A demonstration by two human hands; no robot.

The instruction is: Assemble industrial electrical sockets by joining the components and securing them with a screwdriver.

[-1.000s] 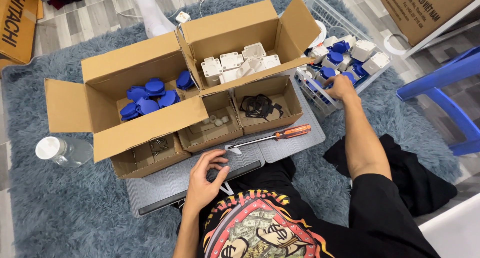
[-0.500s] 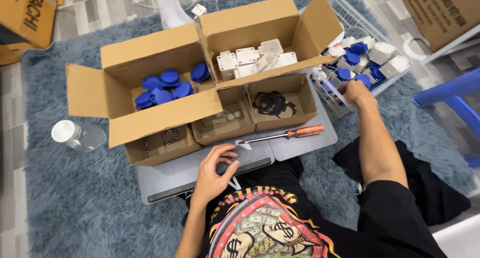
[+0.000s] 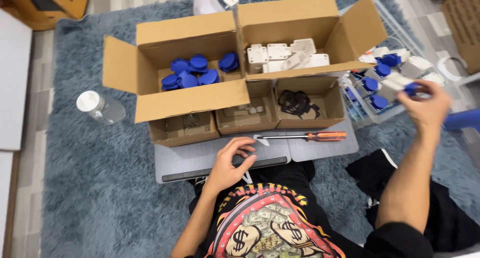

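The left hand (image 3: 231,164) rests low in the centre of the frame on the grey lap tray (image 3: 320,149), fingers curled loosely with nothing in them, just beside the tip of an orange-handled screwdriver (image 3: 302,136). The right hand (image 3: 425,107), blurred at the right edge, grips a white and blue part (image 3: 406,86) above the clear bin (image 3: 372,119) of similar parts. Open cardboard boxes (image 3: 195,100) fill the upper middle.
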